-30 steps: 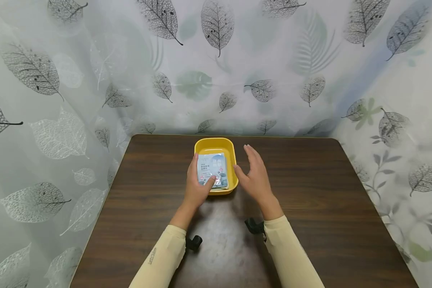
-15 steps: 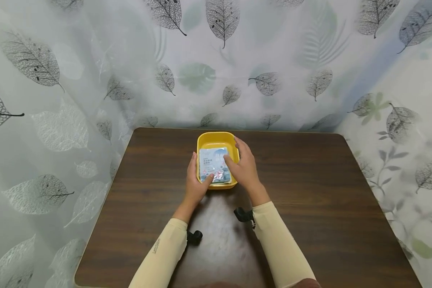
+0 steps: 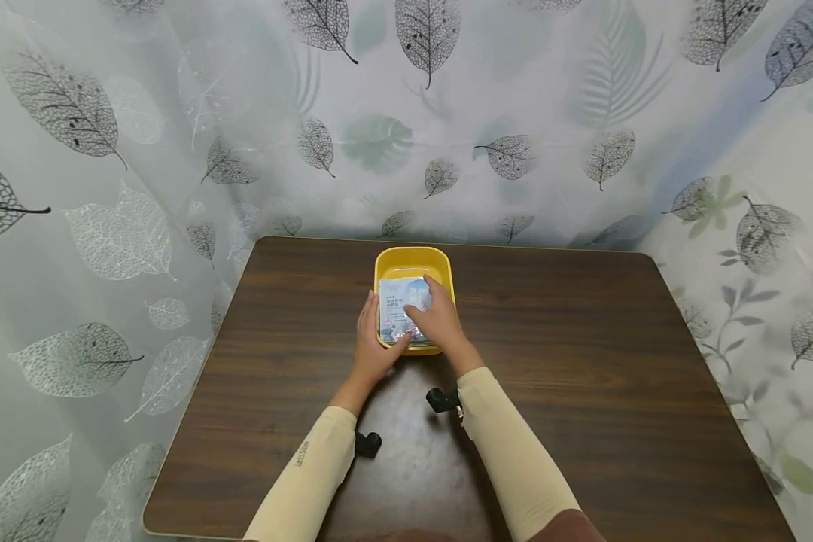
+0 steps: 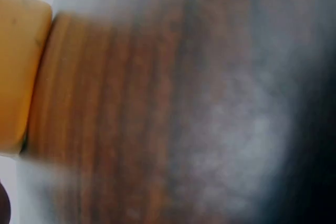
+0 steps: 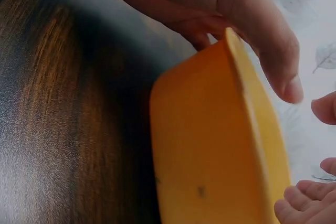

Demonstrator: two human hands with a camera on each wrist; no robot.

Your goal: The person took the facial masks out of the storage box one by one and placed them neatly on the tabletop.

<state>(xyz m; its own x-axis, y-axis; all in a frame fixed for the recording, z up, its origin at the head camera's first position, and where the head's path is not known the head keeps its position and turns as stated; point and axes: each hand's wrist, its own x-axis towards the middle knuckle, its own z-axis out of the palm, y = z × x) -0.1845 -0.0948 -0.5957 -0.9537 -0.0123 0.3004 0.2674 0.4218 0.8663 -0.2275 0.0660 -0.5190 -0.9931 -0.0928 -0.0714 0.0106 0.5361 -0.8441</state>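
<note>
A yellow tray (image 3: 413, 260) stands on the dark wooden table (image 3: 583, 339), at the middle of its far half. A pale blue printed packet (image 3: 396, 305) lies flat inside it. My left hand (image 3: 374, 342) holds the tray's near left corner, with its fingers along the outer wall and its thumb over the rim on the packet. My right hand (image 3: 436, 320) reaches in from the near right, and its fingers lie on top of the packet. The right wrist view shows the tray's wall (image 5: 210, 145) close up with a thumb (image 5: 257, 30) over the rim. The left wrist view is blurred and shows a tray corner (image 4: 16, 66).
A leaf-printed curtain (image 3: 406, 113) hangs behind the table and along both sides. Black wrist mounts (image 3: 368, 444) sit under both cream sleeves. Bare wood surrounds the tray on all sides.
My right hand has moved left from beside the tray, over its rim and onto the packet. The left hand has kept its hold on the tray. The head view has shifted slightly.
</note>
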